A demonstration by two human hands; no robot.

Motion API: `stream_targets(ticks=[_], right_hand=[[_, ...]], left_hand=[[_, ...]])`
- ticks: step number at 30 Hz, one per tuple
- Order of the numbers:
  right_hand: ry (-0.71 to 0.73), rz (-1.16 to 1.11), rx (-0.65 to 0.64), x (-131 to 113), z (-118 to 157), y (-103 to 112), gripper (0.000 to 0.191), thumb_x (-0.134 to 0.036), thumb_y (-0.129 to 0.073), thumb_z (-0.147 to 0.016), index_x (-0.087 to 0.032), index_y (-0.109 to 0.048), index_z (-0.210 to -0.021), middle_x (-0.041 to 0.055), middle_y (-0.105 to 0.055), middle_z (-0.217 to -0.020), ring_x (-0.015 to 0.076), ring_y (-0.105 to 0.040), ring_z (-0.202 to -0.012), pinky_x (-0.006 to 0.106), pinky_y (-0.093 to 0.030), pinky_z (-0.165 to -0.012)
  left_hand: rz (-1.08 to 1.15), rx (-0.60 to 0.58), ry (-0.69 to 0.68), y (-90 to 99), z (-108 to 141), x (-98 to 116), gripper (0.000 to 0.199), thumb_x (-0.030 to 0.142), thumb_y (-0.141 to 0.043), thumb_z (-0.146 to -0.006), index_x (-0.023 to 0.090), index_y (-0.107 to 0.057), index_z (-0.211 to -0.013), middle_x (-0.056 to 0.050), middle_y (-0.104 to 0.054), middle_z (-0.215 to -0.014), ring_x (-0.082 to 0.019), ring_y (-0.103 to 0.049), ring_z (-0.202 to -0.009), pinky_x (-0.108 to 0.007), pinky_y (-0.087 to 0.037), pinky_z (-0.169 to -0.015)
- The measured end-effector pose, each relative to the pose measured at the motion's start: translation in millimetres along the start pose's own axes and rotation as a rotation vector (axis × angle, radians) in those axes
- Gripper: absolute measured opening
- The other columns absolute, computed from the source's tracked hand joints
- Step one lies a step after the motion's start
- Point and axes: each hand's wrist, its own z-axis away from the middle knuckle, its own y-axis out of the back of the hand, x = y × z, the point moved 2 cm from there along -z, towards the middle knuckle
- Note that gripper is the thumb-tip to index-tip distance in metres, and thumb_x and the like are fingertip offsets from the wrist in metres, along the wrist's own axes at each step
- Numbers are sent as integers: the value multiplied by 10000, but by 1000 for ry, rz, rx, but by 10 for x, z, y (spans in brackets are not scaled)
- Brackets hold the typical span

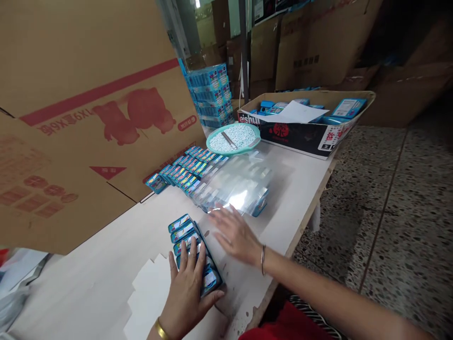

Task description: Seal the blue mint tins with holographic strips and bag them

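Note:
My left hand [187,285] lies over a short row of small blue packs [182,230], its fingers stretched across their tops and its thumb out at the near side. The packs stand side by side and carry colourful labels. My right hand [237,236] hovers over the table with its fingers apart and nothing visible in them. Its fingertips are by the near edge of a transparent plastic sheet or bag [233,184]; whether they touch is unclear. Under that plastic, more blue packs show faintly. Several rows of similar packs [184,170] stand beyond it to the left.
A turquoise bowl [244,131] of small white pellets holds a metal tool. Behind it are stacked blue packs [210,92] and an open carton [293,134] of blue packages. A big cardboard box [88,118] walls the left side. White card [148,297] lies near my left hand.

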Motion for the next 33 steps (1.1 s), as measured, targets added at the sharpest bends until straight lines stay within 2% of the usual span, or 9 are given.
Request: stream_targets(ticks=[2,6,9,11,15,20,25,30,33], right_hand=[[-114,122,-8,320,-332,158,475,-325,-419,-959,-153,-463,-1399,100,-346,-1529,269,-133,-1467,543,-69,-1185],[-314,220,-208,936,-668,161,510,-395,-493,-936,-142,-485,-1379,127,-358,-1517,308,-190,-1450,573,-91,-1158],[-341,209,-231,1123,-672,75,414,-351,-422,-975,-213,-516,-1354,64,-386,-1508,278,-262,-1429,537,-166,-1148],[-346,213,-198,1136,-653,47,383,-333,-389,-991,-233,-544,-1326,42,-408,-1497,268,-284,-1420,522,-179,-1146],[-360,191,-165,1112,-686,41,338,-321,-406,-988,-233,-615,-1239,32,-475,-1453,269,-327,-1397,505,-213,-1134],[-402,168,-131,1157,-784,26,302,-280,-419,-980,-223,-699,-1077,40,-570,-1361,250,-406,-1343,440,-261,-1116],[-452,124,-89,1181,-803,27,254,-246,-471,-954,-202,-715,-1013,82,-640,-1256,209,-446,-1315,358,-274,-1110],[-405,70,-61,1204,-766,11,209,-329,-597,-882,-203,-710,-1004,80,-615,-1294,230,-433,-1324,370,-277,-1108],[-420,35,-37,1226,-774,-26,190,-284,-555,-901,-202,-720,-949,86,-649,-1235,228,-441,-1312,374,-261,-1106]], left_hand=[[143,42,95,116,-75,119,794,522,-573,-831,254,-245,-1502,-158,-299,-1543,-396,-203,-1436,-686,-176,-1100],[708,-6,295,250,-343,321,567,500,-535,-871,273,-448,-1383,-128,-510,-1403,-290,-507,-1273,-502,-424,-1046],[1125,-81,467,227,-605,336,550,557,-547,-843,231,-533,-1286,-132,-594,-1277,-260,-609,-1124,-434,-506,-952],[1253,-124,520,185,-771,306,538,563,-578,-822,203,-573,-1222,-128,-617,-1224,-251,-617,-1089,-417,-508,-929],[1308,-194,507,86,-1023,255,506,563,-664,-749,166,-649,-1063,-109,-658,-1101,-230,-626,-990,-388,-492,-888],[1351,-216,488,34,-1173,253,507,559,-716,-694,148,-674,-988,-86,-673,-979,-199,-632,-881,-345,-482,-829],[1355,-248,462,47,-1163,269,471,528,-737,-687,144,-682,-953,-73,-679,-910,-183,-632,-840,-316,-476,-791],[1343,-295,440,52,-1093,334,465,525,-739,-684,140,-690,-941,-79,-685,-889,-175,-621,-823,-287,-459,-740],[1325,-332,406,64,-1063,404,439,510,-736,-694,142,-697,-930,-84,-688,-888,-178,-621,-822,-286,-457,-740]])
